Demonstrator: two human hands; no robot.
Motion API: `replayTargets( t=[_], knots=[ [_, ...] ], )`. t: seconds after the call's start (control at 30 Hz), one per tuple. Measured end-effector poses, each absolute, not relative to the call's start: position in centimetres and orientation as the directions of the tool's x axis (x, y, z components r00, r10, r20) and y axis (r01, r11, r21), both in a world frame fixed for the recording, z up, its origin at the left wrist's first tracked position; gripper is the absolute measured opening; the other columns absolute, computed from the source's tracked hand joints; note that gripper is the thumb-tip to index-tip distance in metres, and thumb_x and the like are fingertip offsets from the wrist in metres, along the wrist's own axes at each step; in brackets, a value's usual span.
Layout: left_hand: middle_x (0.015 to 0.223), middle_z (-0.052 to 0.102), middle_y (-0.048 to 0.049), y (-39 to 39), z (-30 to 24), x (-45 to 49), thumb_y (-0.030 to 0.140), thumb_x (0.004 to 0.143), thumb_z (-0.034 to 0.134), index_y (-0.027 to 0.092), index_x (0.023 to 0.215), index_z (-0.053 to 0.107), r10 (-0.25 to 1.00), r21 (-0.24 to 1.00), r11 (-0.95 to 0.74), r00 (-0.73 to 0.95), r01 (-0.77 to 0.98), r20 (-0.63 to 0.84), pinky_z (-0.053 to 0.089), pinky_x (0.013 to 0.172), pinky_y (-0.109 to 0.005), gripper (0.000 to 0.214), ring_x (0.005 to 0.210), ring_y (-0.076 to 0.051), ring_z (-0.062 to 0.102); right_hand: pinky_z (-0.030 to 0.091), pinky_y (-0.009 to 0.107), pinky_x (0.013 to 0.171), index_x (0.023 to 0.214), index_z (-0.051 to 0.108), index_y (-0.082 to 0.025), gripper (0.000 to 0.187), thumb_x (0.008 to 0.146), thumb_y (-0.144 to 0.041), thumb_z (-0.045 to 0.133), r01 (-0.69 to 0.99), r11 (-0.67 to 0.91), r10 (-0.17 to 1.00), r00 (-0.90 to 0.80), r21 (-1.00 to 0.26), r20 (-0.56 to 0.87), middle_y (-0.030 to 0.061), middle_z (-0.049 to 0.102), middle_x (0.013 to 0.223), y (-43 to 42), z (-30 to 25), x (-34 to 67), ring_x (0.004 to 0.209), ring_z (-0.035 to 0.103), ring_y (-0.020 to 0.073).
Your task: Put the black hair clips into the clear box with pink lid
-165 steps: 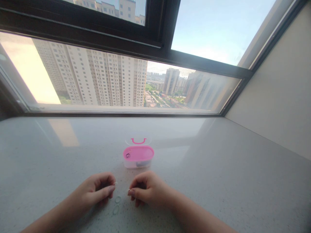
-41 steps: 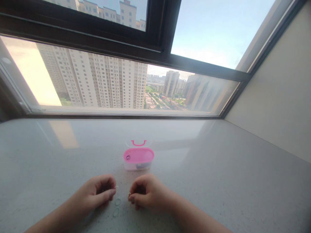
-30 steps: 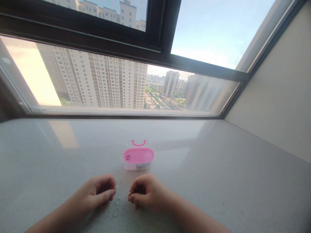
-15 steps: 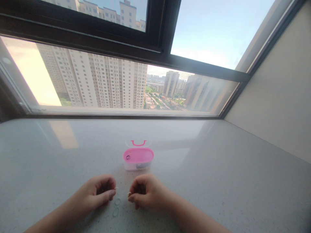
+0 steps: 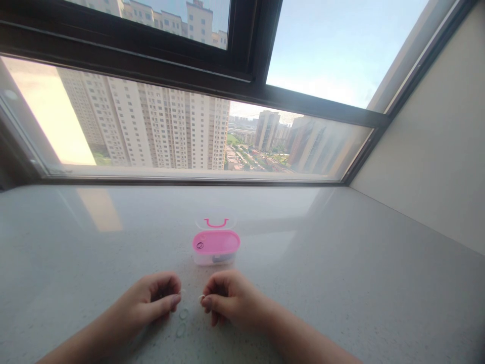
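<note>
1. Just on the near side of the box [image 5: 206, 260], both hands rest on the sill [image 5: 341, 263], with the forearms coming in from the bottom edge and angling toward each other.
2. Nearer than the box and off to its left, the left hand [image 5: 151, 302] lies curled, knuckles up. Its thumb is pressed against the forefinger, and the tips point right.
3. Straight in front of the box, the right hand [image 5: 229, 302] is curled the same way. Its thumb and forefinger are closed together and point left.
4. Both pinches are closed tight. A pale speck shows at each set of tips, but it is too small to tell what it is, or whether anything is held.
5. Two clear rings [image 5: 184, 314] lie flat on the sill, in front of the box and a little to its left. One sits in the gap between the two sets of fingertips, just below them. The other lies just beyond it, further from the box. Neither hand touches them.
6. Inside the box, a dark loop [image 5: 199, 245] sits at the left end of the pink tray.
7. Directly behind the box lies its clear lid [image 5: 215, 221], which has a pink handle.
8. Well beyond the box stands the window [image 5: 151, 126], and far to its right the wall [image 5: 435, 151].
</note>
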State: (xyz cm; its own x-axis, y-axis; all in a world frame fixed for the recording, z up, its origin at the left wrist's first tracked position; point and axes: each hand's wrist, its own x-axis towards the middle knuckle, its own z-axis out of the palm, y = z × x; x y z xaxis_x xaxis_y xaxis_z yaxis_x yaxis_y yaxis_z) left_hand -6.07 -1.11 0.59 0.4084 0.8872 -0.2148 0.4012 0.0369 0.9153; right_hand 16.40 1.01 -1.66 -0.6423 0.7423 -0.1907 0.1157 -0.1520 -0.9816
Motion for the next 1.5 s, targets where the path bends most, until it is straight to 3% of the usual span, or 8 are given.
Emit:
replayTargets(
  t=[0.43, 0.73, 1.27, 1.5],
  knots=[
    [0.064, 0.052, 0.003, -1.0, 0.5, -6.1, 0.042, 0.079, 0.056, 0.018, 0.073, 0.05, 0.874, 0.921, 0.055, 0.427, 0.385, -0.23, 0.036, 0.052, -0.021, 0.026, 0.056, -0.012, 0.047, 0.035, 0.016, 0.04, 0.08, 0.049, -0.015, 0.041, 0.073, -0.054, 0.063, 0.057, -0.156, 0.726, -0.671, -0.986, -0.154, -0.0017, 0.056, 0.066, 1.1, -1.5, 16.4, 0.045, 0.053, 0.0064],
    [0.062, 0.05, 0.0036, -1.1, 0.8, -6.1, 0.045, 0.079, 0.055, 0.018, 0.072, 0.05, 0.879, 0.91, 0.051, 0.413, 0.412, -0.236, 0.036, 0.052, -0.021, 0.029, 0.057, -0.013, 0.047, 0.037, 0.018, 0.042, 0.08, 0.04, -0.019, 0.04, 0.081, -0.058, 0.05, 0.028, -0.161, 0.715, -0.686, -0.986, -0.136, -0.0026, 0.055, 0.063, 1.0, -1.0, 16.5, 0.045, 0.052, 0.0081],
    [0.063, 0.051, 0.0033, -1.1, 0.3, -6.3, 0.042, 0.081, 0.056, 0.017, 0.073, 0.052, 0.878, 0.929, 0.062, 0.422, 0.366, -0.225, 0.035, 0.052, -0.021, 0.027, 0.056, -0.012, 0.047, 0.038, 0.016, 0.045, 0.077, 0.056, -0.014, 0.021, 0.074, -0.032, 0.065, 0.145, -0.126, 0.742, -0.643, -0.981, -0.19, 0.0005, 0.061, 0.067, 0.9, -1.4, 16.3, 0.05, 0.055, 0.0068],
    [0.063, 0.051, 0.0038, -1.1, -0.1, -6.4, 0.041, 0.081, 0.056, 0.016, 0.074, 0.052, 0.877, 0.936, 0.064, 0.427, 0.346, -0.218, 0.035, 0.052, -0.021, 0.026, 0.055, -0.012, 0.047, 0.039, 0.017, 0.045, 0.074, 0.059, -0.013, 0.015, 0.068, -0.023, 0.069, 0.102, -0.113, 0.748, -0.646, -0.988, -0.152, -0.0006, 0.059, 0.062, 1.1, -2.0, 16.2, 0.05, 0.056, 0.0083]
  ],
)
